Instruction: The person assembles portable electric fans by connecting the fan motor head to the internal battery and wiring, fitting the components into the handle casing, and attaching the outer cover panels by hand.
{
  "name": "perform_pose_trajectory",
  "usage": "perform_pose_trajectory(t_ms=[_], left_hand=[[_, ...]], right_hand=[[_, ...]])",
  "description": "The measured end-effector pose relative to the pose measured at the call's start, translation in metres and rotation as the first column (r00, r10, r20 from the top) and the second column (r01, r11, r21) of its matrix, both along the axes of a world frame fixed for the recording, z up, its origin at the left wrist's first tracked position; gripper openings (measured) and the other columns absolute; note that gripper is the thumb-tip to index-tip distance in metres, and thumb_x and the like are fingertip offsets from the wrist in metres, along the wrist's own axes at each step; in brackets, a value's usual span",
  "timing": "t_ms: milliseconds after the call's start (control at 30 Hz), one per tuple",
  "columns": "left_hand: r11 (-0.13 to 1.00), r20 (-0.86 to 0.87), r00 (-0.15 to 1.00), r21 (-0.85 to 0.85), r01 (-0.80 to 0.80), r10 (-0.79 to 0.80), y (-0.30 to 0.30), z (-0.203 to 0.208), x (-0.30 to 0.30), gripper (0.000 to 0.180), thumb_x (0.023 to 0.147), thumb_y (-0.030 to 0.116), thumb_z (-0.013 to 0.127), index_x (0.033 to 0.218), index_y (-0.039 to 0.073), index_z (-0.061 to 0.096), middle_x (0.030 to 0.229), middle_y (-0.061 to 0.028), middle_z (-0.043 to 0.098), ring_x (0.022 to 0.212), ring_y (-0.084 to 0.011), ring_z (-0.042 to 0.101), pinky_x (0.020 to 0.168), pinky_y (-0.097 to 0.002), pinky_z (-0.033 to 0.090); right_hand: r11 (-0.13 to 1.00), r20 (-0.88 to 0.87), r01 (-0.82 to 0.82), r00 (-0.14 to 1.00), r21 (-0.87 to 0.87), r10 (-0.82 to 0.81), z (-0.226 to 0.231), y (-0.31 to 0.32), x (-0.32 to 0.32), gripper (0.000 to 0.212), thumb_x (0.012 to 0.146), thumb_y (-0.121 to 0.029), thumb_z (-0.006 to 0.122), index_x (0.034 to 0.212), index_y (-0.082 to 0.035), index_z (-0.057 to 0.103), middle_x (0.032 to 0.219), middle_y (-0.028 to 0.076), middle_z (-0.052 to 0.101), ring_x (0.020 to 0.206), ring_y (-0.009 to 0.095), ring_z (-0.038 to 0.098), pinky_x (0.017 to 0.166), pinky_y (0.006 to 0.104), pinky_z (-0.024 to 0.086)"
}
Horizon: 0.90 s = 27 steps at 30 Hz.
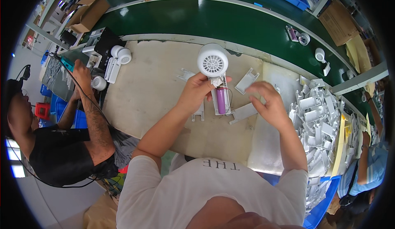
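Observation:
My left hand (195,92) is closed round the neck of a white handheld fan (212,58), its round slotted head pointing away from me. The fan's handle is uncovered, and a purple cylindrical battery (223,101) lies inside it with a thin dark wire at its side. My right hand (269,103) hovers to the right of the fan, fingers apart, with nothing seen in it. Loose white plastic handle covers lie around: one (247,81) by my right fingertips, another (243,113) below it, and one (199,113) partly behind the fan.
A large heap of white plastic covers (317,113) fills the table's right side, above a blue bin (334,192). At left, a co-worker (61,151) holds a teal tool near several white fans (113,64) and a black machine (101,44). A green conveyor (173,21) runs behind.

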<state>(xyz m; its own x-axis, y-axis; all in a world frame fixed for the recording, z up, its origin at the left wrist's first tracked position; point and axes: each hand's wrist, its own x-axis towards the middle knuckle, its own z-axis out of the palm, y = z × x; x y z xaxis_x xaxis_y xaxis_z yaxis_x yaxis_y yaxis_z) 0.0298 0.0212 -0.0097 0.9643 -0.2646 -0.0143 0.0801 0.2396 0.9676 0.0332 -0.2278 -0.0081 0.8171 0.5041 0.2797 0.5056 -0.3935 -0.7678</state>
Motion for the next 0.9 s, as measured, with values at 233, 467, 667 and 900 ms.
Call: perform_pose_trajectory(t_ms=[233,467,667,900], left_hand=[[0.949,-0.064,0.990,-0.286,-0.137,0.123,0.000,0.006,0.012,0.032,0.089,0.014,0.047,0.119,0.002,0.046,0.117,-0.0168,0.053,0.103,-0.0234,0.056,0.076,-0.0345,0.052],[0.919,-0.122,0.990,-0.376,-0.115,0.074,-0.006,0.002,0.016,0.036,0.091,0.019,0.046,0.123,0.004,0.041,0.126,-0.0162,0.046,0.113,-0.0263,0.049,0.091,-0.0414,0.045],[0.879,-0.184,0.978,-0.443,-0.175,0.102,-0.011,-0.009,0.010,0.039,0.091,0.023,0.043,0.125,0.005,0.039,0.128,-0.0135,0.044,0.118,-0.0262,0.044,0.096,-0.0430,0.040],[0.841,-0.282,0.954,-0.489,-0.232,0.100,-0.010,-0.009,0.011,0.037,0.091,0.022,0.042,0.124,0.005,0.040,0.126,-0.0112,0.046,0.117,-0.0259,0.045,0.095,-0.0429,0.040]], right_hand=[[0.901,0.150,-0.064,0.979,-0.429,0.140,-0.009,-0.007,-0.016,0.065,0.062,-0.007,0.070,0.122,-0.010,0.047,0.123,0.012,0.047,0.118,0.030,0.041,0.098,0.0377,0.035],[0.869,0.303,-0.101,0.912,-0.484,0.275,-0.045,0.006,-0.010,0.055,0.065,-0.009,0.068,0.117,-0.010,0.049,0.115,0.010,0.050,0.100,0.030,0.052,0.084,0.0380,0.045],[0.944,0.023,-0.002,1.000,-0.330,0.010,-0.034,0.005,-0.021,0.051,0.073,-0.011,0.062,0.120,-0.012,0.045,0.101,0.014,0.056,0.088,0.034,0.056,0.075,0.0384,0.048],[0.945,-0.621,0.271,0.777,0.183,-0.103,-0.020,-0.007,-0.010,0.057,0.073,-0.008,0.065,0.125,-0.007,0.041,0.103,0.009,0.058,0.088,0.017,0.056,0.069,0.0331,0.048]])
